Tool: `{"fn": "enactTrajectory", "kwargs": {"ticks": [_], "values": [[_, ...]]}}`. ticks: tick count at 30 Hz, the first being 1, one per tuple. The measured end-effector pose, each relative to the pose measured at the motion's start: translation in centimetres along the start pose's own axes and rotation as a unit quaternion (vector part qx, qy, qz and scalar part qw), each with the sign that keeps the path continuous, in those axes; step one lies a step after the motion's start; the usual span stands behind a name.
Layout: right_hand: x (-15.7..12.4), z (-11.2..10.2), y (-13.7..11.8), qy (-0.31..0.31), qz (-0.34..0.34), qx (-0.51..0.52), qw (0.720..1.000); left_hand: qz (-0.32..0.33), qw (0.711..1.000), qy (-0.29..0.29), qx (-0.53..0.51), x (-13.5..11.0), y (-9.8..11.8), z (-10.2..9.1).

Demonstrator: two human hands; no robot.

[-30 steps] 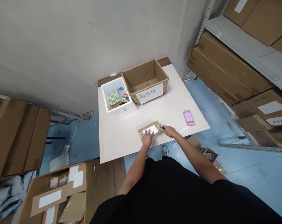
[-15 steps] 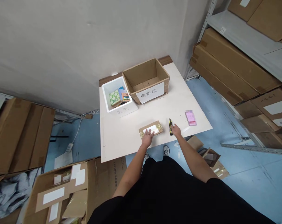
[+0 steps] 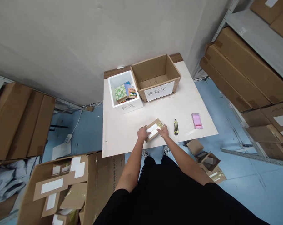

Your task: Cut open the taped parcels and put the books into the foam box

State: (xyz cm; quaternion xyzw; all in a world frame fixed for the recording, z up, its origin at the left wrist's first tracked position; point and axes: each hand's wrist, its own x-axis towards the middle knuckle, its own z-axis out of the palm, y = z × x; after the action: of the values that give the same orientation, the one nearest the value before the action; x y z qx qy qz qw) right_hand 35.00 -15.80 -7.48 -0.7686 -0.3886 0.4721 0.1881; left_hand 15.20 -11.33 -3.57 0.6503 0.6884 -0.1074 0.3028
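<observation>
The small box (image 3: 153, 127) is matt cardboard with glossy tape (image 3: 160, 124); the tabletop (image 3: 122, 132) looks smooth, the bin (image 3: 137, 105) matt white foam.

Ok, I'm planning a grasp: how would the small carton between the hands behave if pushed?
The small carton would probably keep its shape, since it looks like cardboard. Its flat-sided, boxy form makes rolling unlikely. The shiny tape near one end may feel slippery.
</observation>
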Motion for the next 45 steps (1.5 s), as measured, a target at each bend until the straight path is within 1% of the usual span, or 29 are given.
{"fn": "enactTrajectory", "kwargs": {"ticks": [3, 5, 8, 10, 12, 14, 17, 19, 22, 25, 27, 29, 31, 32, 34, 36, 38, 40, 41, 43, 45], "values": [[1.4, 2.4, -3.6, -0.020, 0.021, -0.018, 0.999, -0.068, 0.997, 0.033, -0.032, -1.4, -3.2, 0.4], [1.9, 4.8, -6.2, -0.043, 0.009, -0.034, 0.998, -0.103, 0.992, 0.037, -0.062, -2.1, -5.6, 0.2], [1.9, 8.9, -9.7, -0.059, -0.015, -0.057, 0.997, -0.147, 0.984, 0.037, -0.092, -2.6, -9.0, -0.9], [1.8, 11.0, -11.2, -0.060, -0.030, -0.080, 0.995, -0.157, 0.981, 0.053, -0.105, -2.4, -10.6, -1.5], [1.8, 12.1, -12.0, -0.059, -0.041, -0.101, 0.992, -0.145, 0.980, 0.071, -0.120, -2.0, -11.4, -1.9], [1.9, 12.4, -12.3, -0.057, -0.042, -0.110, 0.991, -0.125, 0.980, 0.072, -0.137, -1.5, -11.6, -1.8], [2.0, 12.1, -12.1, -0.055, -0.028, -0.106, 0.992, -0.099, 0.982, 0.055, -0.154, -1.0, -11.4, -1.3], [1.8, 11.9, -11.9, -0.045, -0.019, -0.106, 0.993, -0.078, 0.983, 0.057, -0.154, -1.1, -11.4, -0.7], [1.4, 12.2, -11.9, -0.019, -0.005, -0.096, 0.995, -0.040, 0.986, 0.079, -0.139, -1.6, -11.6, 0.0], [0.8, 12.8, -12.2, 0.024, 0.004, -0.098, 0.995, -0.014, 0.989, 0.095, -0.108, -1.8, -11.3, 0.3], [0.4, 13.0, -12.4, 0.045, 0.002, -0.115, 0.992, -0.012, 0.991, 0.093, -0.095, -1.5, -10.6, 0.1], [0.1, 13.1, -12.6, 0.048, -0.009, -0.127, 0.991, -0.024, 0.992, 0.075, -0.102, -0.7, -10.0, -0.6], [0.0, 12.9, -12.7, 0.040, -0.023, -0.133, 0.990, -0.027, 0.988, 0.039, -0.150, 0.2, -10.0, -1.6], [0.0, 12.7, -12.7, 0.036, -0.028, -0.135, 0.990, -0.020, 0.983, 0.019, -0.182, 0.7, -10.3, -2.1], [0.0, 12.3, -12.8, 0.028, -0.035, -0.138, 0.990, 0.006, 0.971, -0.015, -0.239, 1.4, -11.9, -3.2], [0.0, 12.0, -12.8, 0.018, -0.038, -0.134, 0.990, 0.034, 0.962, -0.039, -0.267, 1.7, -14.3, -4.1], [-0.3, 12.1, -12.8, 0.006, -0.043, -0.124, 0.991, 0.060, 0.951, -0.049, -0.300, 1.5, -16.8, -4.5], [-0.9, 12.7, -12.8, 0.007, -0.050, -0.117, 0.992, 0.072, 0.930, -0.038, -0.357, 1.0, -18.8, -4.5], [-1.3, 13.3, -12.9, 0.016, -0.054, -0.118, 0.991, 0.071, 0.921, -0.025, -0.382, 0.7, -19.5, -4.4], [-2.4, 14.7, -12.9, 0.040, -0.050, -0.133, 0.989, 0.062, 0.910, 0.008, -0.409, 0.1, -20.0, -3.9], [-3.5, 16.1, -13.0, 0.059, -0.034, -0.149, 0.987, 0.058, 0.910, 0.041, -0.408, -0.4, -19.8, -3.3]]}}
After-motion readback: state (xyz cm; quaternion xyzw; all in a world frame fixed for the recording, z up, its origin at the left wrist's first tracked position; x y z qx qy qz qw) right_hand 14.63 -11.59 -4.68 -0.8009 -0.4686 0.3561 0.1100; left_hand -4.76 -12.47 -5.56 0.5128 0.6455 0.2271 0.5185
